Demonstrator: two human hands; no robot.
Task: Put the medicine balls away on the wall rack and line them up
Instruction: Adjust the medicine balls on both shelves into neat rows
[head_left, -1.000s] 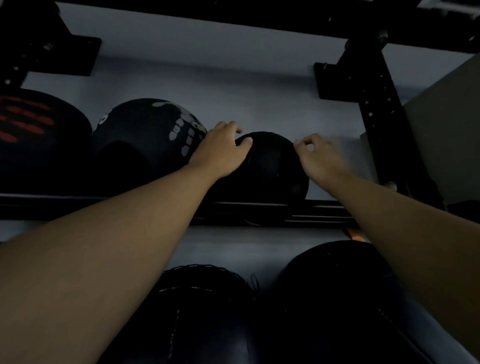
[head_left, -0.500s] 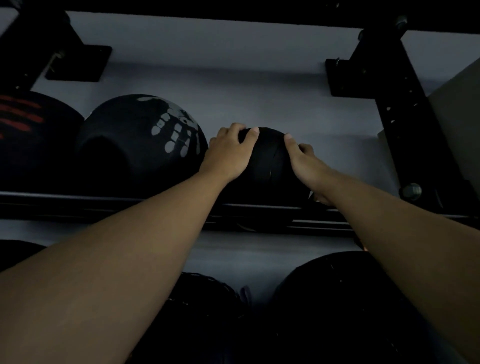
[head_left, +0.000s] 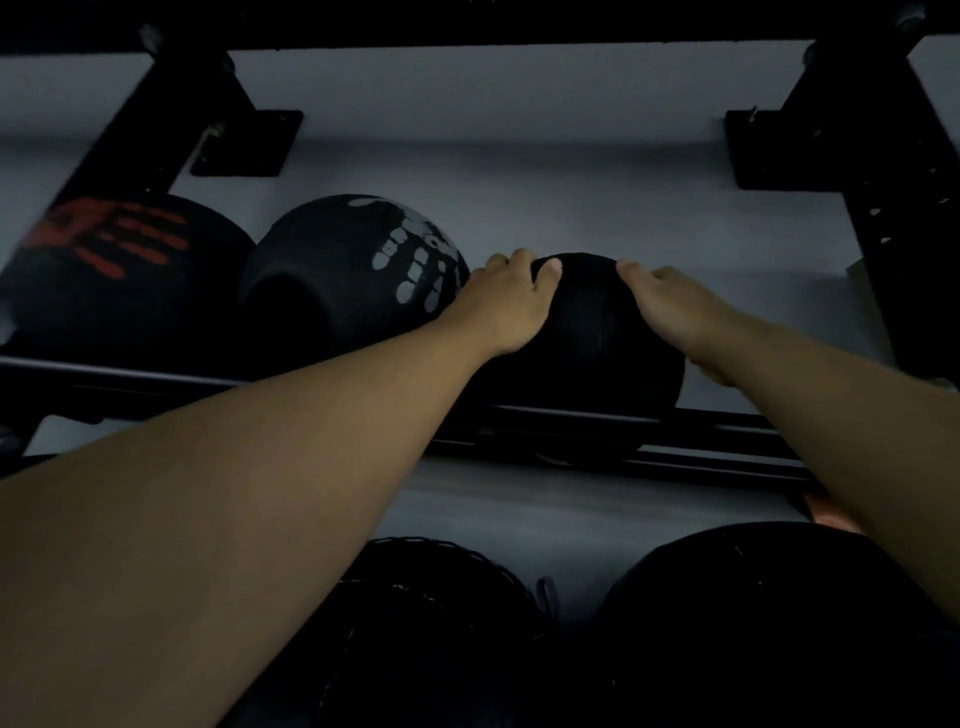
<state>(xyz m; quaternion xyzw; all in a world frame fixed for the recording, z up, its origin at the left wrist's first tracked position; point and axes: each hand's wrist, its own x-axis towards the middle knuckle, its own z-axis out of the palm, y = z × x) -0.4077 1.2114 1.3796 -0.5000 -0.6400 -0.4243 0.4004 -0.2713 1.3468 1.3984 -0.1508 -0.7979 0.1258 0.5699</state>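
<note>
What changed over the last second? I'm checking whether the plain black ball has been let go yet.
Not yet. The right hand, off to the side of the plain black ball a second ago, closed in onto its upper right. The left hand stayed on its upper left. The ball stayed on the rack rail, as did the grey-handprint ball and red-handprint ball.

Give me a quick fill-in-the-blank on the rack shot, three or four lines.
1. Both hands rest on the plain black ball, the ____ ball on the upper rail.
2. The ball beside it bears a ____ handprint.
3. The far-left ball bears a ____ handprint.

Missing: rightmost; grey; red
</note>
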